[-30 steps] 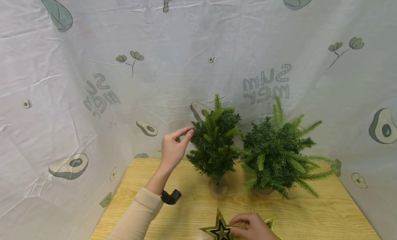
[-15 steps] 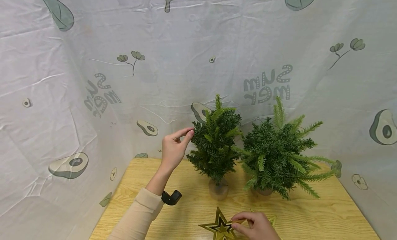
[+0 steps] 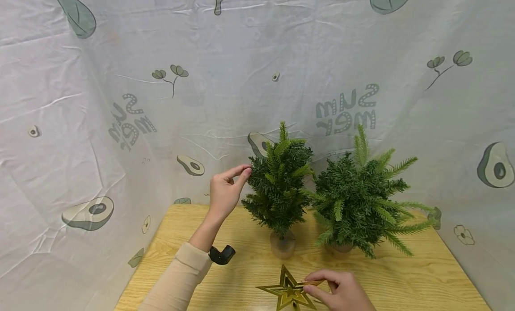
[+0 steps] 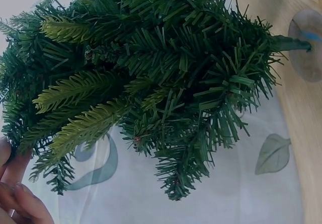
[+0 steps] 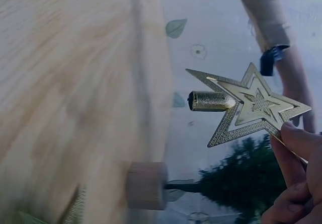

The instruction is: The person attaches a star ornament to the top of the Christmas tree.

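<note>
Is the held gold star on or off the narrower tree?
Off: the right hand pinches the gold star, visibly apart from the narrower tree.

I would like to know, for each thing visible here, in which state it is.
Gold star: held, its tube pointing down
Left tree: standing, branches fairly close together
Right tree: standing, branches spread wide
Left hand's grip: pinching the left tree's side
Right hand's grip: pinching one star point
Left sleeve: ending short of the hand
Backdrop cloth: hanging, creased
Other gold piece: cut off, state unclear
</note>
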A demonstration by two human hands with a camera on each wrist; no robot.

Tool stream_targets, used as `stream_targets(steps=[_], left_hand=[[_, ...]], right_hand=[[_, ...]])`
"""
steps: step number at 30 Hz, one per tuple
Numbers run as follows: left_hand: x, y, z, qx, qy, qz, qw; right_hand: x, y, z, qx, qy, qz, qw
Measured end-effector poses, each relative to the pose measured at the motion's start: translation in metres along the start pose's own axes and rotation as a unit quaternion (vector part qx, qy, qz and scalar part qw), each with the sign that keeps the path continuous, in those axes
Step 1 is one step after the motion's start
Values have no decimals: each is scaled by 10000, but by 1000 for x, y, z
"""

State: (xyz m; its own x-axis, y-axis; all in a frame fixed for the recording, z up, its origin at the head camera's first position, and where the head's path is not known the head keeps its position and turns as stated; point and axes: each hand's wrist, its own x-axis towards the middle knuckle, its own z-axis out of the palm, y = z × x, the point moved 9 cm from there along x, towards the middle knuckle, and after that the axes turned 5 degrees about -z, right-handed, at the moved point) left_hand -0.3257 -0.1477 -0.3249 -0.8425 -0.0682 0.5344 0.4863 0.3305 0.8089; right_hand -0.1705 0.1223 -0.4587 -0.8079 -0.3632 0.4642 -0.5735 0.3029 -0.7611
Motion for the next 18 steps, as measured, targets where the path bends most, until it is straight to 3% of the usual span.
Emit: stream_targets(steps=[6,14,18], left_hand=[[0,-3,0,-226,-26,-146,9996],[-1,-4,0,-294,-51,-100,9995],[-1,-5,0,-265,-95,-144,9995]], right_hand=[[7,-18,-11,30,104,-393,9992],[17,-33,-26,266,204,437,9985],[23,-42,-38,317,312,625,9971]])
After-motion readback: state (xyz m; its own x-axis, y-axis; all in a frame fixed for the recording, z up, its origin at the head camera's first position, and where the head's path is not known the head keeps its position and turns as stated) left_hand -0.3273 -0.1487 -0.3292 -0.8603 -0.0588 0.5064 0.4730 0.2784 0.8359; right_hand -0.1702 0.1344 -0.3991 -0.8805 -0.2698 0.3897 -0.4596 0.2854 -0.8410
